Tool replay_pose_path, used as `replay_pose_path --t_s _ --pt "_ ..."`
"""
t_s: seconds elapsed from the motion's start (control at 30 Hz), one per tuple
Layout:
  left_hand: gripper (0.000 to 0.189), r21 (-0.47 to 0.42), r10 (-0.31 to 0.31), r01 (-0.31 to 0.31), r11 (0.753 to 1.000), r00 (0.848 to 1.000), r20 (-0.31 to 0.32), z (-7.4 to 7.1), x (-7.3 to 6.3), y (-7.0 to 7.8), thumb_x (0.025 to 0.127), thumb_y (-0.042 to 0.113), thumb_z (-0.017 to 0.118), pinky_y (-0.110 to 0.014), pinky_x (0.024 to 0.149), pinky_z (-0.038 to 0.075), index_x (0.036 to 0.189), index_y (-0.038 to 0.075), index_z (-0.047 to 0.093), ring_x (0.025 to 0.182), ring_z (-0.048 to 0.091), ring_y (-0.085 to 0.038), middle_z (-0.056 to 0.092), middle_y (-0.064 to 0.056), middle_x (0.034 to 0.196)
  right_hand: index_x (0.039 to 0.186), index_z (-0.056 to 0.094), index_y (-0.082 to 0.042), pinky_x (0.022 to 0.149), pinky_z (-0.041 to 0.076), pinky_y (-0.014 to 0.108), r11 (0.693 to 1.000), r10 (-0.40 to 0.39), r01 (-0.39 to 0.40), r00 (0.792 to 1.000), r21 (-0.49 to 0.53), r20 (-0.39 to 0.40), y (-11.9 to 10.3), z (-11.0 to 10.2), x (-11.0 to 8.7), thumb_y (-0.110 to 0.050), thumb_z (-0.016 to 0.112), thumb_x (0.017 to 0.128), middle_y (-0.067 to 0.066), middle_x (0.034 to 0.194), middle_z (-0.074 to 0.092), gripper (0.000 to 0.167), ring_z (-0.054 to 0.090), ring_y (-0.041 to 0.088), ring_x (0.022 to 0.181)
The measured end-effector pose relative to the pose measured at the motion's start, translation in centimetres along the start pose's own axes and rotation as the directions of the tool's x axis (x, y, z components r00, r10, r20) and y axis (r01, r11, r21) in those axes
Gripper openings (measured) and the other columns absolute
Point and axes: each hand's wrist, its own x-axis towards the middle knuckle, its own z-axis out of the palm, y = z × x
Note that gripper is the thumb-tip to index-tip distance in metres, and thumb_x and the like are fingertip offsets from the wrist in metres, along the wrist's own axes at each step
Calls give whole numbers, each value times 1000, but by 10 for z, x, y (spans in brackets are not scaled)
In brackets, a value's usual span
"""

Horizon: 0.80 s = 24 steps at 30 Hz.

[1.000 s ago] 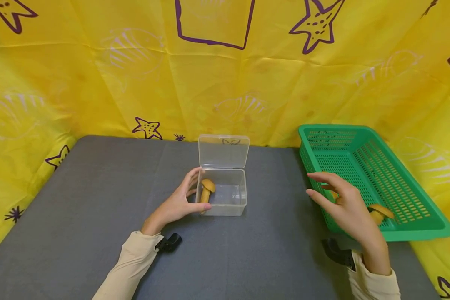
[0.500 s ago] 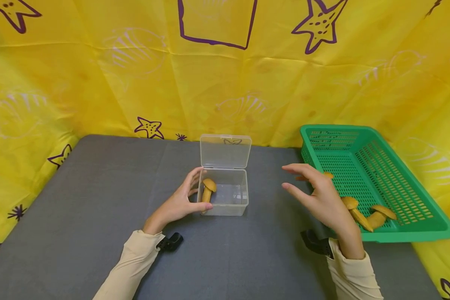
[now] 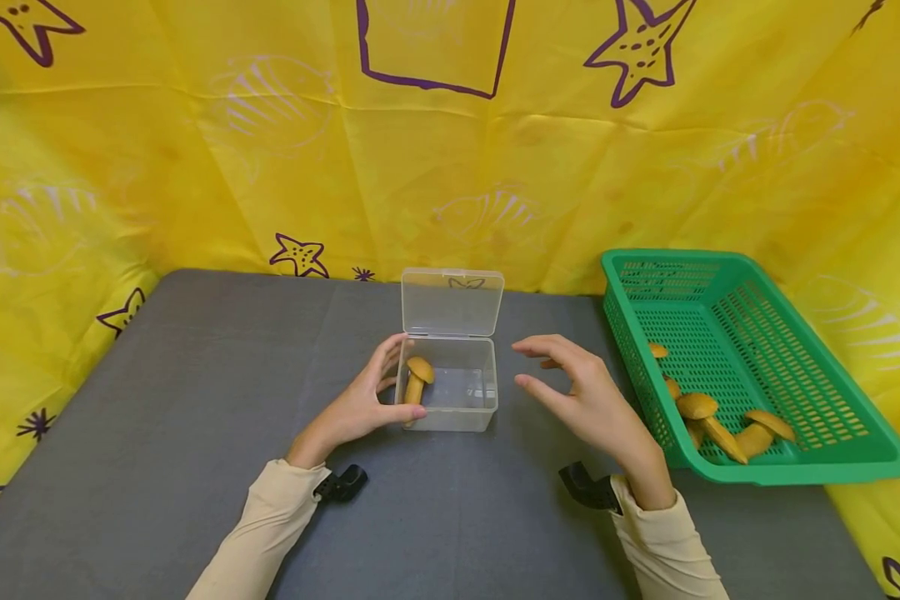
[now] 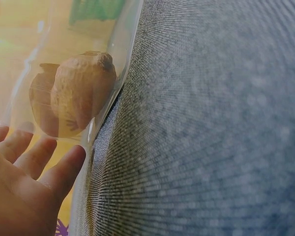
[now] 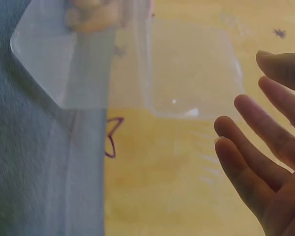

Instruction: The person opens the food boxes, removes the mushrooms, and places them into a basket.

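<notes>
A small clear plastic box [image 3: 453, 420] stands on the grey cloth with its lid [image 3: 452, 302] raised at the back. Inside, along the left wall, lies one brown mushroom [image 3: 419, 372]; the left wrist view shows the same mushroom [image 4: 83, 88] through the plastic. My left hand [image 3: 356, 407] grips the box's left side, thumb at the front and fingers along the side. To the right of the box, my right hand [image 3: 588, 400] hovers with fingers spread and nothing between them. It is apart from the box [image 5: 54, 64] in the right wrist view.
A green perforated basket [image 3: 832, 367] stands at the right, holding several brown mushrooms [image 3: 697, 407] near its front and left wall. A yellow printed curtain [image 3: 450, 183] hangs behind the grey table surface [image 3: 270, 367].
My right hand has moved left from over the basket's edge toward the box, uncovering mushrooms in the basket. The left hand keeps its place on the box.
</notes>
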Motion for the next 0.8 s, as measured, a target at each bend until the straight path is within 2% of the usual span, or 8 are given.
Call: replay_pose_path --t_s 0.17,0.53,0.8 --pt "104 -1 -5 5 1000 1000 3 1 0 0 82 21 83 -60 118 29 157 19 11 151 22 -35 19 -10 165 123 66 -11 92 56 38 999 3 -5 999 46 33 -4 14 6 -8 75 88 3 120 68 36 64 17 109" --pt "104 -10 -19 19 1000 1000 0 1 -1 -2 81 21 83 -61 119 27 157 19 11 152 20 -33 20 -10 165 123 66 -10 94 55 40 993 9 -21 994 119 105 -6 45 18 -10 73 90 5 122 67 34 63 18 110" --pt "104 -12 -14 14 1000 1000 8 -1 1 -1 83 21 82 -62 118 27 158 20 10 152 19 -35 18 -10 165 123 66 -8 93 55 45 991 -8 -9 992 135 124 -7 66 28 -8 70 92 7 122 67 31 63 24 111"
